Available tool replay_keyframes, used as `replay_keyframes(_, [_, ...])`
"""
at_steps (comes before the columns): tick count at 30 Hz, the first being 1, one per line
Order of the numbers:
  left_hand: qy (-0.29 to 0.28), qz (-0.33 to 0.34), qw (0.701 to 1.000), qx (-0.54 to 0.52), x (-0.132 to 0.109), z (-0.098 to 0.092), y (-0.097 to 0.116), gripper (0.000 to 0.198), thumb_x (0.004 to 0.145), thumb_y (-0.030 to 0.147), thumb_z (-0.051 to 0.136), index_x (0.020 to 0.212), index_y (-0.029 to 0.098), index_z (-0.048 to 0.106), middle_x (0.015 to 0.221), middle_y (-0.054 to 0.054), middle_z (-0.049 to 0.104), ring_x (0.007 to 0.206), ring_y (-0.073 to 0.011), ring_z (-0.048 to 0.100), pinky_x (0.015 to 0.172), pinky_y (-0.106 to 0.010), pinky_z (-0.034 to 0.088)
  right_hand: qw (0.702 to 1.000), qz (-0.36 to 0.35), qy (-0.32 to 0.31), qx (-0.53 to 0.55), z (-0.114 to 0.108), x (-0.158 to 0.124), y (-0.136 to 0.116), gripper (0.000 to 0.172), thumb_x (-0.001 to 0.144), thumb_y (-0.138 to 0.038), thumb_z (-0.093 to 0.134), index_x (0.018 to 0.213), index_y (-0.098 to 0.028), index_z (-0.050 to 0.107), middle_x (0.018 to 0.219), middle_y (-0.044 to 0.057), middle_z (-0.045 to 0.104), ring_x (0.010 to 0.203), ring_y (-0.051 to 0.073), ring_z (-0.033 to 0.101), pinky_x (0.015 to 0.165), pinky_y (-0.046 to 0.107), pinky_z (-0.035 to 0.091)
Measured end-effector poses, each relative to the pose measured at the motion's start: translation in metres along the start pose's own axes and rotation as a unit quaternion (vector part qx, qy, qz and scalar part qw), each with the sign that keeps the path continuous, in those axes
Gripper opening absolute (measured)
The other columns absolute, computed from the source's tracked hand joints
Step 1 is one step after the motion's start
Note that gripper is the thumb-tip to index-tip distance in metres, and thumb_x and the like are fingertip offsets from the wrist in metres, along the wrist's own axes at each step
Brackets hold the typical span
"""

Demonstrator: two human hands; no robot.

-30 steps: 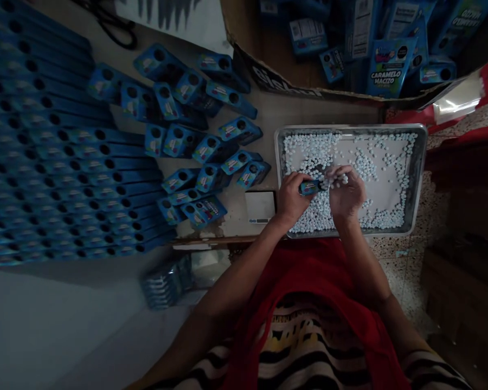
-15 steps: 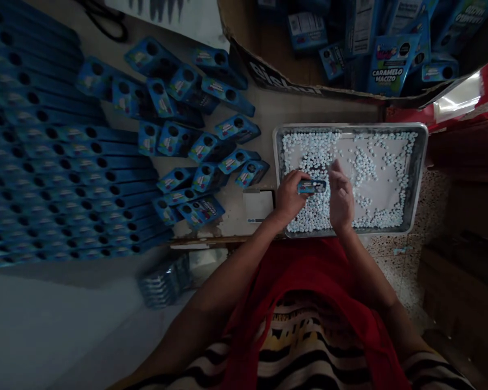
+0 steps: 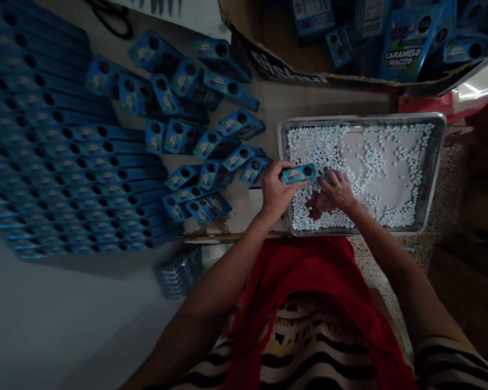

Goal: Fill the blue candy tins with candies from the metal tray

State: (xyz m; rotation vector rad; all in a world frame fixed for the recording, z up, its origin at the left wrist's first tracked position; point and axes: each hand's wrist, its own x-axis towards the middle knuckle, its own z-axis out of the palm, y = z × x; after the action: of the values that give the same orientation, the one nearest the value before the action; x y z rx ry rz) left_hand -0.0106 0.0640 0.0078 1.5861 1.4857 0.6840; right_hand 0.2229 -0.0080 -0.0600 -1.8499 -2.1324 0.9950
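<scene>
A small blue candy box (image 3: pixel 299 173) is in my left hand (image 3: pixel 275 189), which is closed around it above the left part of a metal tray (image 3: pixel 430 173). The box's printed end, with a dark round spot, faces up. My right hand (image 3: pixel 336 188) is just right of the box, low over the pale blue round candies (image 3: pixel 321 143). Its fingers and thumb look apart and bent downward, with the tips partly blurred. Below that hand is a dark reddish patch (image 3: pixel 319 205) among the candies; I cannot tell what it is.
Left of the tray stand several loose blue boxes (image 3: pixel 209 145), then long packed rows of boxes (image 3: pixel 65 162). A cardboard carton (image 3: pixel 268 59) with more boxes is behind the tray. Black-handled scissors (image 3: pixel 114 21) lie at the back left.
My left hand has moved slightly left with the box and turned its printed end upward. My right hand has gone from upright and flat to bent down over the candies. The view has shifted a little.
</scene>
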Motion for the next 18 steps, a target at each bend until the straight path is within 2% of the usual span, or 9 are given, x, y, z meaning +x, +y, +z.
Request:
replay_keyframes(2, [-0.005,-0.009,1.000,-0.009,-0.004,0.002,-0.002,0.044,0.072,0.023,0.098,0.107,0.023,0.071,0.105,-0.001,0.076,0.099,-0.0229,0.073,0.089,-0.032,0.058,0.992,0.092,0.063,0.065,-0.012,0.019,0.008,0.030,0.091,-0.040,0.081,0.114,-0.021,0.078,0.138,0.021,0.073,0.130,0.039,0.063,0.110,0.054,0.050])
replay_keyframes(3, [-0.010,-0.013,1.000,-0.015,-0.006,0.003,-0.001,0.043,0.072,0.023,0.097,0.107,0.023,0.071,0.104,-0.001,0.075,0.096,-0.0225,0.072,0.087,-0.032,0.058,0.973,0.151,0.117,0.129,-0.019,0.027,0.010,0.027,0.087,-0.037,0.083,0.107,-0.020,0.076,0.129,0.019,0.075,0.124,0.037,0.065,0.107,0.050,0.052])
replay_keyframes(4, [-0.012,-0.017,1.000,-0.019,-0.009,0.005,0.000,0.042,0.072,0.022,0.097,0.106,0.023,0.071,0.103,-0.001,0.075,0.095,-0.0221,0.072,0.085,-0.032,0.057,0.940,0.208,0.175,0.207,-0.026,0.034,0.009,0.026,0.084,-0.037,0.084,0.102,-0.021,0.074,0.120,0.016,0.076,0.118,0.034,0.066,0.102,0.046,0.054])
replay_keyframes(6, [-0.012,-0.026,0.999,-0.015,-0.013,0.010,0.004,0.043,0.071,0.018,0.096,0.105,0.023,0.071,0.102,-0.001,0.075,0.095,-0.0224,0.072,0.085,-0.032,0.056,0.853,0.284,0.260,0.352,-0.039,0.041,0.000,0.024,0.086,-0.043,0.079,0.095,-0.024,0.068,0.103,0.008,0.074,0.100,0.026,0.067,0.087,0.038,0.056])
replay_keyframes(7, [-0.011,-0.029,1.000,-0.007,-0.014,0.013,0.008,0.043,0.070,0.016,0.095,0.104,0.023,0.071,0.102,-0.001,0.075,0.096,-0.0230,0.072,0.086,-0.032,0.056,0.810,0.296,0.276,0.424,-0.046,0.041,-0.009,0.026,0.088,-0.048,0.075,0.093,-0.025,0.065,0.095,0.004,0.071,0.089,0.022,0.066,0.078,0.034,0.055])
replay_keyframes(9, [-0.013,-0.027,0.999,0.014,-0.016,0.019,0.015,0.044,0.067,0.011,0.094,0.102,0.023,0.070,0.103,-0.001,0.075,0.101,-0.0246,0.072,0.091,-0.034,0.056,0.733,0.269,0.267,0.566,-0.059,0.035,-0.033,0.030,0.088,-0.054,0.072,0.091,-0.026,0.062,0.086,0.000,0.065,0.073,0.016,0.059,0.065,0.028,0.049])
replay_keyframes(12, [-0.029,-0.014,0.999,0.027,-0.017,0.026,0.027,0.041,0.069,0.007,0.090,0.101,0.023,0.070,0.104,-0.002,0.076,0.104,-0.0256,0.072,0.094,-0.035,0.055,0.608,0.176,0.256,0.730,-0.078,0.020,-0.073,0.031,0.082,-0.053,0.077,0.087,-0.026,0.062,0.084,-0.002,0.063,0.070,0.014,0.056,0.065,0.028,0.048])
replay_keyframes(14, [-0.039,-0.002,0.999,0.023,-0.017,0.029,0.033,0.038,0.071,0.008,0.089,0.100,0.023,0.071,0.104,-0.002,0.076,0.104,-0.0258,0.072,0.094,-0.035,0.055,0.581,0.125,0.274,0.757,-0.087,0.014,-0.094,0.030,0.083,-0.054,0.077,0.084,-0.027,0.063,0.083,0.000,0.064,0.076,0.017,0.059,0.073,0.031,0.052])
replay_keyframes(18, [-0.036,0.006,0.999,0.015,-0.017,0.031,0.036,0.037,0.072,0.010,0.091,0.100,0.023,0.070,0.103,-0.002,0.075,0.102,-0.0254,0.071,0.091,-0.035,0.054,0.592,0.075,0.309,0.741,-0.093,0.012,-0.110,0.030,0.087,-0.054,0.070,0.076,-0.027,0.063,0.080,0.002,0.063,0.080,0.020,0.060,0.083,0.036,0.053])
